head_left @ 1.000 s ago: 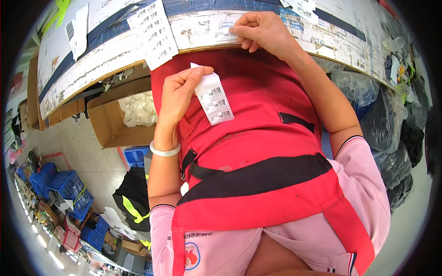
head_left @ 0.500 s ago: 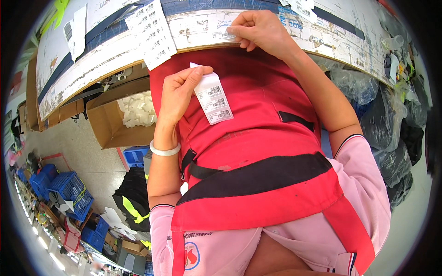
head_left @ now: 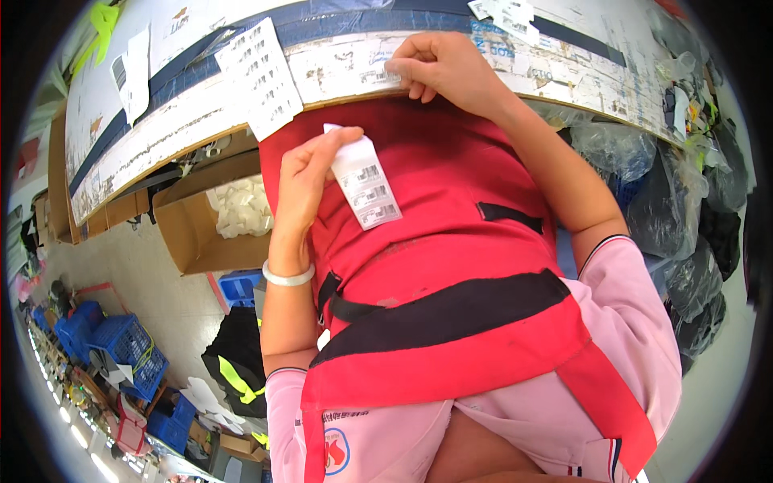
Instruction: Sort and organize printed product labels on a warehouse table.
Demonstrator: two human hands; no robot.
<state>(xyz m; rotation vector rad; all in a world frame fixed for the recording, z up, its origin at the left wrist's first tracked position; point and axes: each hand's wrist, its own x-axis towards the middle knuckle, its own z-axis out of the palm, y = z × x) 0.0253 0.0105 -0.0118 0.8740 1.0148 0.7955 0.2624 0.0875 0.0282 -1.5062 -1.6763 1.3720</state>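
Observation:
Between the thumb and fingers of my left hand (head_left: 310,173) is a strip of barcode labels (head_left: 369,191), hanging in front of my red apron (head_left: 419,177). My right hand (head_left: 455,71) is at the near edge of the worktable (head_left: 338,60), thumb and finger pinched on a small barcode label (head_left: 378,76). That label lies at or just over the table surface; whether it is stuck down I cannot tell. To its left, a larger sheet of barcode labels (head_left: 262,76) hangs partly over the table edge.
Another paper strip (head_left: 134,76) lies farther left, and more labels (head_left: 511,18) lie at the far right of the table. Under the table stands a cardboard box (head_left: 181,233) with white pieces. Plastic bags (head_left: 668,201) crowd the right side; blue crates (head_left: 133,354) stand lower left.
The view has shifted slightly. My left hand and its label strip appear a little lower and to the left. My right hand stays pinched at the table edge.

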